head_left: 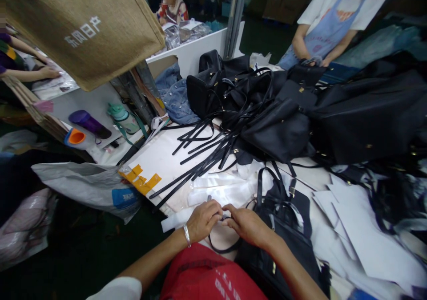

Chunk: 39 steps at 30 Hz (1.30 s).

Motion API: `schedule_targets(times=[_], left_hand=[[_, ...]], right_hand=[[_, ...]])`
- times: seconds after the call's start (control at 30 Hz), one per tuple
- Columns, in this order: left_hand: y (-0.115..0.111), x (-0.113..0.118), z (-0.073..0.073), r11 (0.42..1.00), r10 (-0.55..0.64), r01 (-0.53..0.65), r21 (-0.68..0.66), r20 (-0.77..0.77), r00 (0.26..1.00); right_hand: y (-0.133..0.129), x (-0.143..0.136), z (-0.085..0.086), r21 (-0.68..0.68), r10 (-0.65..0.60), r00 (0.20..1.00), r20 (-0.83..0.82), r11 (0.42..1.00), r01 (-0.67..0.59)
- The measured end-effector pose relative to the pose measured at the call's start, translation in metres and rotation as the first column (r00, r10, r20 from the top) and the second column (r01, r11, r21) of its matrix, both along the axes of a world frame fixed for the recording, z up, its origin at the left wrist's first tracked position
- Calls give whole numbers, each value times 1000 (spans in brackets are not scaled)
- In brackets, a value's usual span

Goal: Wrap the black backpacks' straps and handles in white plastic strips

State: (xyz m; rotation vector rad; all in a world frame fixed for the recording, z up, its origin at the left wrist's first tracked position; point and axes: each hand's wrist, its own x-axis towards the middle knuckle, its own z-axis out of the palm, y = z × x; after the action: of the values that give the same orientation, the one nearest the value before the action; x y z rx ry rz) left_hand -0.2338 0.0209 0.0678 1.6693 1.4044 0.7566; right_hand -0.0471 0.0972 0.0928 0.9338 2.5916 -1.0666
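My left hand point(204, 220) and my right hand point(245, 223) meet over the table's near edge, fingers pinched on a thin black strap point(224, 249). The strap loops down below them toward a black backpack point(283, 233) at my right. What exactly sits between the fingertips is partly hidden. Translucent white wrapping strips point(220, 188) lie just beyond my hands. Several loose black straps point(200, 157) fan out across the white tabletop point(160, 153), coming from a pile of black bags point(276, 126).
White paper sheets point(360, 233) are heaped at the right. A denim garment point(176, 95) lies by the metal post. A burlap bag point(83, 33) hangs at upper left above a purple bottle point(90, 124). Across the table stands a person in a blue apron point(328, 35).
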Motion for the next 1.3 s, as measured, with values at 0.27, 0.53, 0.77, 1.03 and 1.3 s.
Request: schedule_targets(times=[0.27, 0.53, 0.77, 1.03, 1.3], left_hand=[[-10, 1, -10, 989, -123, 124, -82, 13, 992], [-20, -2, -25, 948, -107, 150, -282, 162, 981], [-6, -31, -38, 898, 153, 52, -437, 421, 894], [20, -64, -37, 888, 341, -127, -442, 446, 828], [20, -52, -42, 911, 270, -97, -400, 401, 875]], right_hand=[[-19, 1, -6, -30, 11, 999, -36, 999, -12], [-38, -9, -29, -86, 18, 988, -156, 996, -31], [-42, -9, -26, 147, -236, 940, -248, 950, 277], [-80, -25, -65, -1, -489, 872, -27, 872, 489], [-89, -53, -113, -170, -567, 799, 201, 783, 598]])
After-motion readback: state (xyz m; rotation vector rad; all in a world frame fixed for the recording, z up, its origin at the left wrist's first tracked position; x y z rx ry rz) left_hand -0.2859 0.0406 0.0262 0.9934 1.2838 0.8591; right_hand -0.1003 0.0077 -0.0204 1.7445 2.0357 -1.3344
